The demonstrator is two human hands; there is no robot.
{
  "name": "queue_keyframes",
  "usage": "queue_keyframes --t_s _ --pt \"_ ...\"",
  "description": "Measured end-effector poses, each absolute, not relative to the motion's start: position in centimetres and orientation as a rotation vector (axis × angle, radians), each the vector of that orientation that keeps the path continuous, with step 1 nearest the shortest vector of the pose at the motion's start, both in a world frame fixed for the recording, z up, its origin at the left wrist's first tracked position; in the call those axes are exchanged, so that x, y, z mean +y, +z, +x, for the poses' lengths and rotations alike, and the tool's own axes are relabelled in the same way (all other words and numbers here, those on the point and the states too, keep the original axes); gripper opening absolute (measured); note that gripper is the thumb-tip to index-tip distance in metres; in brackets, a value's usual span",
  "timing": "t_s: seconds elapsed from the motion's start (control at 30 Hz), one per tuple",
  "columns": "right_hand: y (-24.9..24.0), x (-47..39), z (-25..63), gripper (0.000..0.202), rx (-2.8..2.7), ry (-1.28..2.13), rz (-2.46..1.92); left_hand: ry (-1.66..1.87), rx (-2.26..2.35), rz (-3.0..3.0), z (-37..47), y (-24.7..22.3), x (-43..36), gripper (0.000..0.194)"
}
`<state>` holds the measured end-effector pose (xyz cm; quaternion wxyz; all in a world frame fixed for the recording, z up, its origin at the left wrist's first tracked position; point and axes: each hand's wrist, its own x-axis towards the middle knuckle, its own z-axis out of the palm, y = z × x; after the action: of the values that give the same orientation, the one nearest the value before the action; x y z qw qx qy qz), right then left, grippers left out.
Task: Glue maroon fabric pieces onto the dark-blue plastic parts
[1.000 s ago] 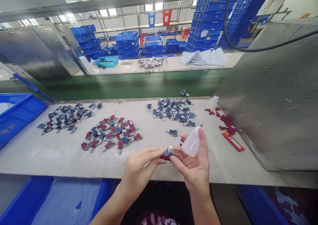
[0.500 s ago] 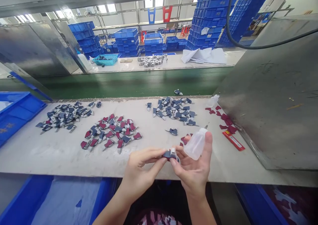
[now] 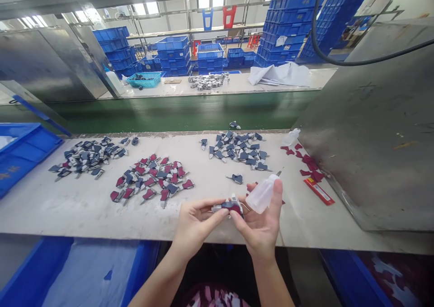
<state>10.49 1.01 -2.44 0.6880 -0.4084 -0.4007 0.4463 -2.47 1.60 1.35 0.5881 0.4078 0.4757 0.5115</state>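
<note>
Both hands grip one small part (image 3: 233, 206), dark blue and grey with a dark red patch on the side facing me. My left hand (image 3: 196, 223) pinches its left end between thumb and fingers. My right hand (image 3: 259, 228) presses its right end with the thumb. Between the fingers and palm of that hand also sits a translucent squeeze bottle (image 3: 260, 195), tilted, its thin needle tip pointing up and right. Dark red pieces, partly hidden by the bottle, lie behind the right hand. A loose blue-grey part (image 3: 235, 178) rests just beyond the hands.
Piles of blue-grey parts (image 3: 239, 148) and red-patched parts (image 3: 149, 178) cover stretches of the bench (image 3: 101, 216). At right are dark red pieces (image 3: 309, 163), a red packet (image 3: 319, 191) and a metal panel (image 3: 376, 130). A green conveyor belt (image 3: 169, 112) runs behind.
The held part has turned so that its dark red patch shows more. My right hand and the bottle have shifted slightly left. A part on the green belt has moved left.
</note>
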Motion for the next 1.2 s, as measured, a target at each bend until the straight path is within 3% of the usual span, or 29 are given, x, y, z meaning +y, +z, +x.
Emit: queue_keyframes --t_s 0.2,0.43,0.87,1.0,1.07,1.2 --pt "-2.1 0.7 11.1 0.099 -0.864 1.100 -0.886 1.178 1.120 0.996 -2.5 2.3 1.5 0.028" --pt "-3.2 1.2 12.2 0.084 -0.930 1.162 -0.845 1.156 1.156 0.970 -2.7 1.6 1.6 0.031" --pt "-3.0 1.1 10.0 0.096 -0.913 1.080 -0.889 1.176 1.266 1.069 -3.4 0.7 2.2 0.025" --pt "-3.5 1.2 9.6 0.091 -1.047 1.036 -0.903 1.221 1.306 1.075 -3.5 0.7 2.1 0.029" --pt "-4.2 1.4 9.7 0.088 -1.229 0.923 -0.948 1.233 1.367 1.104 -4.5 0.5 2.6 0.032" --pt "-6.6 1.3 11.7 0.085 -1.641 0.355 -1.051 1.318 1.632 1.237 -9.7 -0.4 4.7 0.030"
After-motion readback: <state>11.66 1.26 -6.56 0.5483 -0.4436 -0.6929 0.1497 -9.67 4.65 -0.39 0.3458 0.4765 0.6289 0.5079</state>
